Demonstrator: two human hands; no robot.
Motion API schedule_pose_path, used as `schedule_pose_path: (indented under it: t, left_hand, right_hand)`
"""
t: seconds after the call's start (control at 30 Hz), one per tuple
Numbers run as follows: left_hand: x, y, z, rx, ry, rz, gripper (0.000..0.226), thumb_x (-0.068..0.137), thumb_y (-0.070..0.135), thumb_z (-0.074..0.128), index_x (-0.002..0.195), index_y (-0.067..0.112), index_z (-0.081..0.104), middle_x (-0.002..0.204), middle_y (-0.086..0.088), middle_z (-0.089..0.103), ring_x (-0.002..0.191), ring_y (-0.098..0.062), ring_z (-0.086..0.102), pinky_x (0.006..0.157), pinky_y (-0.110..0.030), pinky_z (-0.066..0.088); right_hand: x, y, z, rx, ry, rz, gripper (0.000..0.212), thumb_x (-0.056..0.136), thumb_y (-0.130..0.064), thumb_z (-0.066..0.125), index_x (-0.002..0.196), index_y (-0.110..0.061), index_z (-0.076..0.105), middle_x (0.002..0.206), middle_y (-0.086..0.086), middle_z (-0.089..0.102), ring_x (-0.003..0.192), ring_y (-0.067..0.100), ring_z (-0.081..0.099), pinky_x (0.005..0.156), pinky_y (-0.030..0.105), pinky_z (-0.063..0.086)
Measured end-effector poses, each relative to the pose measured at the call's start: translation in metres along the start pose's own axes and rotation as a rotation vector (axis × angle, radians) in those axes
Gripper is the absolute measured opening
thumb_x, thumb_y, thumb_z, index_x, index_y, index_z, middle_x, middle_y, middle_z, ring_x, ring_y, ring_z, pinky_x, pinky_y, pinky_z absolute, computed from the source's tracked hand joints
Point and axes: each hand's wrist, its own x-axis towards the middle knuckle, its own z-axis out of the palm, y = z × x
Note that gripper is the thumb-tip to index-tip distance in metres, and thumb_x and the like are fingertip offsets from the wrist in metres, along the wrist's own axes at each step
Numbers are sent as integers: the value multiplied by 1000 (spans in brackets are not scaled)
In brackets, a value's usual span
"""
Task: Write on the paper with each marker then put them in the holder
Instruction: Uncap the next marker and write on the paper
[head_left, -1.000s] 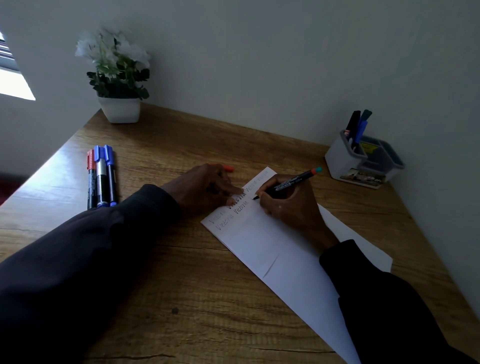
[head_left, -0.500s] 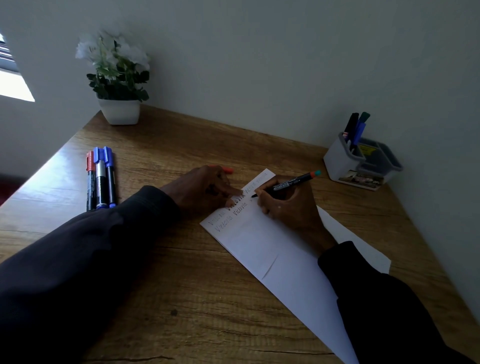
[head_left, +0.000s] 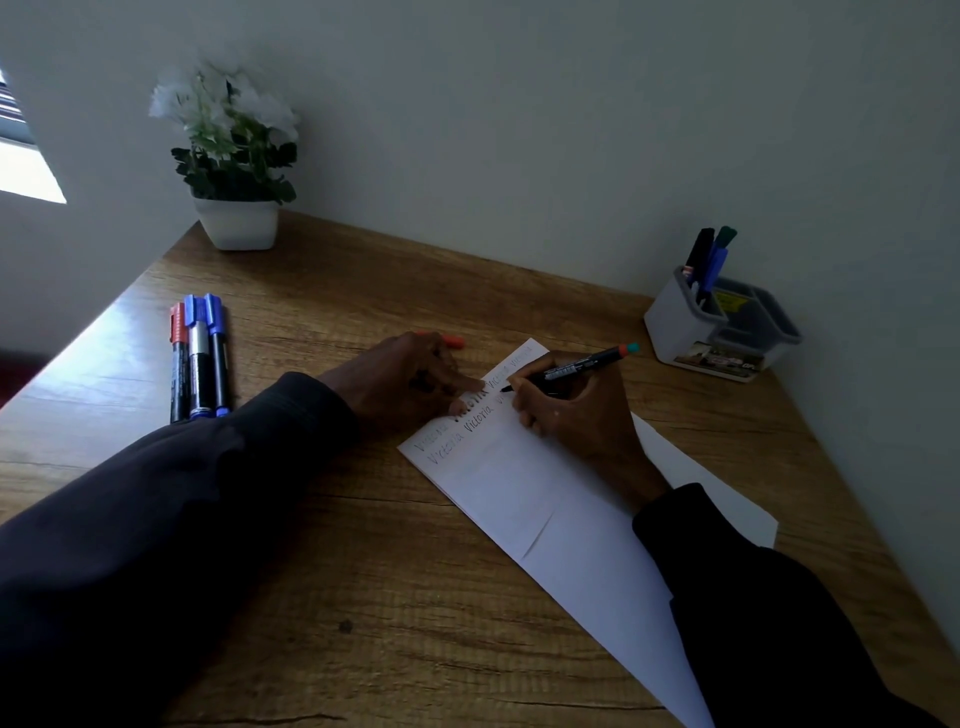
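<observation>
Left hand (head_left: 410, 379) sits over most of an orange thing (head_left: 456, 341), just the tip pokes out, so no clue if it's gripped. The paper (head_left: 545, 499) runs off the bottom edge, right sleeve (head_left: 753, 623) hiding a chunk. Top line of writing (head_left: 511, 366): too faint to read. Print on the black marker (head_left: 571, 370) in the right hand (head_left: 576, 415), same for the holder (head_left: 670, 322) label: too tiny.

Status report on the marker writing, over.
Right hand grips black marker, tip on paper. Left hand steadies paper; orange cap behind it, grip unclear. Holder path clear.
</observation>
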Motion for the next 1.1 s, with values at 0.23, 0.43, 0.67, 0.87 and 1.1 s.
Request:
schedule_pose_path:
  t: [0.23,0.43,0.67,0.87,1.1]
  left_hand:
    - [2,-2,2,3,-17,13,37,91,26,63,127,29,60,135,7,50,136,0,22,75,8,34]
    - [2,-1,1,-5,-9,27,37,91,25,63,128,28,60,139,3,47,127,6,19,76,12,29]
    - [1,2,-1,23,-9,33,38,92,26,62,130,29,58,143,2,44,124,7,17,74,7,33]
    - [0,4,-1,39,-21,58,39,92,21,62,131,25,57,140,0,48,132,0,21,77,13,24]
    - [0,7,-3,13,-17,37,38,92,22,61,131,22,59,143,-2,45,122,6,18,75,12,28]
  right_hand:
    - [2,1,0,-24,6,14,9,87,-7,77,81,-11,71,68,6,73,53,16,68,50,22,55]
    - [4,7,-1,-7,24,-9,8,89,-13,76,84,-8,72,71,10,74,55,22,70,50,26,57]
    - [5,5,-2,-8,31,-15,8,86,-5,77,83,-1,71,66,13,72,49,25,67,47,32,57]
    - [4,9,-1,12,45,-41,8,88,-7,76,83,-3,70,68,13,72,53,31,69,48,35,57]
    - [5,11,0,-8,44,0,8,89,-12,77,84,-10,71,72,10,74,56,27,71,50,34,58]
